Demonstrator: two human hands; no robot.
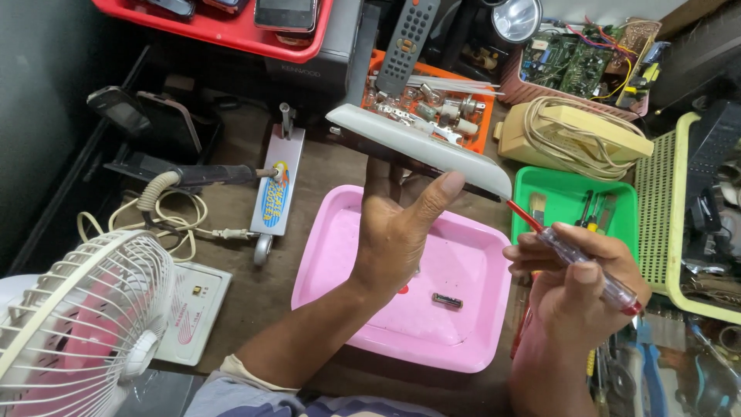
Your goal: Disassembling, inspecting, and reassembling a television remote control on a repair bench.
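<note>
My left hand (397,232) holds up a long, flat grey device (421,147) edge-on, thumb pressed on its top side, over a pink tray (332,247). My right hand (583,286) grips a screwdriver (571,259) with a clear handle and red end cap; its red-sleeved shaft points up-left and its tip meets the device's lower right end. A small dark cylindrical part (447,300) lies in the pink tray, beside something red partly hidden by my wrist.
White desk fan (81,324) at lower left. Soldering iron (204,176) on a stand with coiled cord. Green tray (567,197) with tools, orange tray (432,104) of small parts, remote control (405,42), cream telephone (575,135), circuit boards (575,62), yellow basket (671,224).
</note>
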